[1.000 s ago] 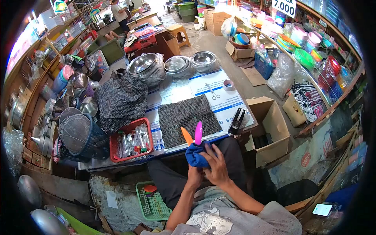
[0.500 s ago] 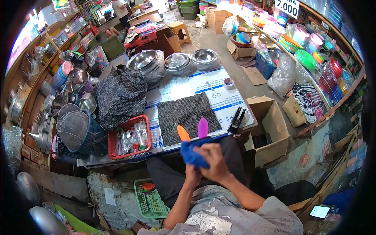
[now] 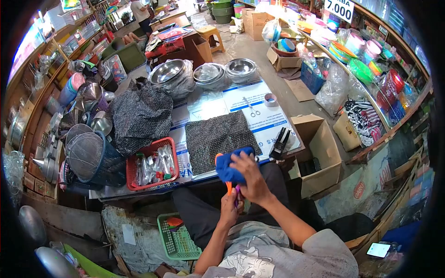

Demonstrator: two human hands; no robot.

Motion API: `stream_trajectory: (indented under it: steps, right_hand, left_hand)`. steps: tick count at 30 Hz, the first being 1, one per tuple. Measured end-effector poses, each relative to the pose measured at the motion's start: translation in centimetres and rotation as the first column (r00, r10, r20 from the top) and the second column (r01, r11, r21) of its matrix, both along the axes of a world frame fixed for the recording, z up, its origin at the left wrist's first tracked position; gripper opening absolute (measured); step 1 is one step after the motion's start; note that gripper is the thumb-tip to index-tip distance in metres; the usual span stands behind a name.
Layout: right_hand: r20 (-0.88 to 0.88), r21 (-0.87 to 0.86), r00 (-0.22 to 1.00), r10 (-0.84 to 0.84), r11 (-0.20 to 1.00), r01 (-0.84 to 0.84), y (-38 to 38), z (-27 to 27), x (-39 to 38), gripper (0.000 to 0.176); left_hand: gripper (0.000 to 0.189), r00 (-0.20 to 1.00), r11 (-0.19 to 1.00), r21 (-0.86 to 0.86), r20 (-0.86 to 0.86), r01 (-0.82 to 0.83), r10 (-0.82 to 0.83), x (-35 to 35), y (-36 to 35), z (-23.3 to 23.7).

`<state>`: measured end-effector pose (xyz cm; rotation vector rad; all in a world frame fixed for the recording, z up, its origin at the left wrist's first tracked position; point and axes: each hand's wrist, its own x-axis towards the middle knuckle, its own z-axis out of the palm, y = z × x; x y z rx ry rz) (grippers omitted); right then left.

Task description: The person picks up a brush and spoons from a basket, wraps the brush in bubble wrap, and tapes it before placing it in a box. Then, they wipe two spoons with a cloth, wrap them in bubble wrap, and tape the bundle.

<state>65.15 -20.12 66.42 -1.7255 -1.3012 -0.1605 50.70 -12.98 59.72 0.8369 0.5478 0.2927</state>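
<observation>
Below the table's front edge, my left hand is closed around the handles of an orange spoon-like utensil and a purple one. A blue cloth covers their upper ends, with just a bit of orange showing at its left side. My right hand presses the cloth onto them, its fingers bent over the fabric. Just beyond the cloth, a dark bubble-wrap sheet lies flat on the table. The exact kind of the utensils is hidden by the cloth.
A red basket of packaged utensils stands left on the table. Scissors, a tape roll and a black clip-like object lie right. Wrapped steel bowls line the back. A green basket and cardboard box sit lower down.
The blue cloth has moved up from the handles over the coloured ends, with my right hand on it. The handles now show above my left hand.
</observation>
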Motion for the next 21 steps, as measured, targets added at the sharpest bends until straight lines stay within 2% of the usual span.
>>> stream_trajectory:
  steps: [1, 3, 7, 8, 9, 10, 11, 12, 13, 14, 16, 17, 18, 20, 21]
  right_hand:
    - [0.000, -0.003, 1.000, -0.002, 1.000, 0.002, 0.6, -0.1, 1.2, 0.060]
    - [-0.248, 0.138, 0.963, -0.107, 0.980, 0.144, 1.7, -0.9, 3.4, 0.057]
    - [-0.154, 0.067, 0.986, -0.061, 0.995, 0.072, 1.4, 0.4, 2.4, 0.058]
    - [-0.106, 0.048, 0.993, -0.056, 0.997, 0.062, 1.2, 0.3, 1.2, 0.061]
    - [-0.144, 0.043, 0.990, 0.008, 0.999, -0.001, 0.7, -0.5, -0.2, 0.059]
    - [-0.181, 0.041, 0.981, 0.071, 0.997, -0.065, 0.2, -1.4, -1.6, 0.057]
    - [-0.198, 0.001, 0.968, 0.157, 0.987, -0.160, -0.4, -2.1, -3.1, 0.057]
    - [-0.218, -0.037, 0.945, 0.243, 0.966, -0.256, -1.1, -2.6, -4.7, 0.058]
    - [-0.318, 0.016, 0.922, 0.221, 0.974, -0.228, -1.2, -3.0, -6.6, 0.052]
    - [-0.321, 0.014, 0.920, 0.226, 0.972, -0.234, -1.5, -2.9, -7.2, 0.052]
    - [-0.696, 0.060, 0.703, 0.146, 0.988, -0.145, -2.1, -2.8, -8.1, 0.044]
    - [-0.736, -0.002, 0.673, 0.071, 0.994, -0.107, -2.7, -5.1, -7.9, 0.036]
    - [-0.737, -0.001, 0.672, 0.075, 0.994, -0.112, -3.1, -5.9, -7.2, 0.036]
    - [-0.893, -0.146, 0.398, -0.209, 0.972, 0.182, -3.6, -6.5, -6.2, 0.034]
    - [-0.893, -0.148, 0.400, -0.209, 0.973, 0.177, -3.5, -5.9, -5.6, 0.034]
  left_hand:
    - [0.041, 0.999, 0.999, -0.004, 0.002, 0.050, -0.050, -0.3, -0.2, 0.0]
    - [0.042, 0.995, 0.995, -0.016, 0.013, 0.099, -0.098, -0.6, -0.5, 0.1]
    - [0.042, 0.992, 0.994, -0.074, 0.105, 0.077, -0.069, -0.5, 0.1, 0.9]
    - [0.042, 0.998, 0.996, -0.082, 0.056, 0.017, -0.012, -0.2, 0.5, 1.4]
    - [0.042, 0.999, 0.995, -0.090, 0.002, -0.046, 0.046, -0.4, 0.7, 1.5]
    - [0.039, 0.993, 0.994, -0.113, 0.113, -0.015, 0.028, -0.9, 1.7, -0.7]
    - [0.036, 0.968, 0.964, -0.098, 0.016, -0.248, 0.250, 0.0, 0.9, -0.2]
    - [0.035, 0.884, 0.883, -0.061, -0.076, -0.466, 0.462, 0.9, 0.1, 0.3]
    - [0.035, 0.897, 0.890, -0.122, -0.089, -0.440, 0.432, -0.2, 1.3, -2.3]
    - [0.035, 0.894, 0.886, -0.124, -0.093, -0.447, 0.438, -1.1, 2.0, -3.0]
    - [0.033, 0.974, 0.981, 0.137, -0.159, -0.141, 0.162, -2.3, 3.1, -2.0]
    - [0.030, 0.979, 0.979, 0.198, -0.183, -0.053, 0.090, -2.6, 3.4, -1.5]
    - [0.030, 0.978, 0.978, 0.199, -0.184, -0.058, 0.095, -2.3, 3.8, -1.0]
    - [0.027, 0.986, 0.982, 0.174, -0.138, -0.068, 0.093, -1.8, 4.3, -0.2]
    - [0.033, 0.989, 0.991, 0.118, -0.126, -0.056, 0.070, -1.2, 4.2, 0.8]
